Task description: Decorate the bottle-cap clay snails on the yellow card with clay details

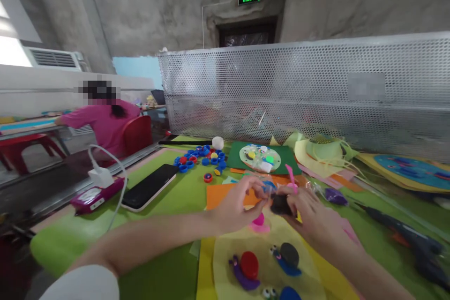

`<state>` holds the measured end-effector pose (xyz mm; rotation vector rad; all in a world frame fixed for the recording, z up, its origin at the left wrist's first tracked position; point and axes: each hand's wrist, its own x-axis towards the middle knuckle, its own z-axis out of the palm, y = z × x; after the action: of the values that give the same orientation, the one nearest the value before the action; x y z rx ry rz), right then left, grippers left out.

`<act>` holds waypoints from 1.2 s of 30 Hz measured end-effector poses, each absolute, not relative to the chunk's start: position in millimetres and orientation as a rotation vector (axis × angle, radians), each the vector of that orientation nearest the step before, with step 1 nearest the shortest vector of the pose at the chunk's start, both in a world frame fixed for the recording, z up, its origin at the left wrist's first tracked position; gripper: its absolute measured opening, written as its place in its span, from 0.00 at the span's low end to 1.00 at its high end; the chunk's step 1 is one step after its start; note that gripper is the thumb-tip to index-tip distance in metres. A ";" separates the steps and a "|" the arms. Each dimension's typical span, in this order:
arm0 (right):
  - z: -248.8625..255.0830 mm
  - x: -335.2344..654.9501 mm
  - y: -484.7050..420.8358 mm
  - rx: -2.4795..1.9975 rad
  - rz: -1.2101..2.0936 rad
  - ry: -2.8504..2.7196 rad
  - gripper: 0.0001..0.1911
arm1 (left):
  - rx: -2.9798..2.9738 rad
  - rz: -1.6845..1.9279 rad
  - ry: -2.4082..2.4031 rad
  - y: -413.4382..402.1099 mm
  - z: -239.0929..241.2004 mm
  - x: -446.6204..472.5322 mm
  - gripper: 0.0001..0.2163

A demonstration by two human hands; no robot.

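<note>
My left hand (238, 204) and my right hand (309, 213) meet above a yellow sheet (225, 262) on the green table. The right hand's fingers are closed round a small dark lump (280, 203), and a pink stick (291, 177) rises from it. The left hand pinches at the same spot, with something blue (269, 185) showing just behind its fingertips. On the yellow sheet below lie clay snails, one with a red cap shell (249, 265) and one with a dark cap shell (289, 254). A pink piece (259, 223) lies under my hands.
Several blue and red bottle caps (198, 157) lie at the back left, near a black phone (149, 186) and a pink charger pack (96, 195). A decorated disc (260, 157) rests on dark green felt. A glue gun (404, 232) lies at right. A person in pink sits far left.
</note>
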<state>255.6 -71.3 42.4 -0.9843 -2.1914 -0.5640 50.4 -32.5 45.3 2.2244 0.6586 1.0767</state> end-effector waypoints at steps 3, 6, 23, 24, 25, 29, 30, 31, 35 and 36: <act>41.4 242.4 -73.6 -0.872 -0.612 -2.188 0.14 | 2.218 1.141 0.630 -31.7 30.5 45.3 0.12; 40.6 238.0 -72.7 -0.829 -0.608 -2.173 0.12 | 2.204 1.196 0.656 -30.4 21.4 39.9 0.12; 25.9 247.2 -67.7 -0.830 -0.626 -2.223 0.09 | 2.037 1.087 0.723 -20.3 12.5 45.9 0.14; 25.5 247.7 -67.4 -0.824 -0.651 -2.227 0.09 | 2.026 1.061 0.731 -20.1 12.9 46.4 0.14; 25.7 248.1 -67.3 -0.821 -0.677 -2.227 0.09 | 2.017 1.032 0.737 -20.1 13.9 46.7 0.14; 27.5 248.3 -68.2 -0.811 -0.773 -2.223 0.08 | 1.977 0.934 0.764 -20.8 18.5 46.0 0.13; 27.6 248.0 -68.6 -0.811 -0.788 -2.220 0.08 | 1.966 0.915 0.768 -20.4 18.6 45.7 0.13; 27.3 247.6 -68.9 -0.810 -0.801 -2.219 0.08 | 1.956 0.900 0.770 -19.7 18.1 45.5 0.13; 25.8 246.1 -70.1 -0.786 -0.836 -2.210 0.09 | 1.924 0.865 0.772 -15.9 14.7 46.6 0.14; 25.8 245.9 -70.2 -0.774 -0.843 -2.205 0.10 | 1.919 0.865 0.776 -15.4 15.1 47.2 0.14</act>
<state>245.9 -70.2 25.8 -0.7742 -2.2046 -0.8429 47.2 -15.4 15.1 1.9193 0.7759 0.8655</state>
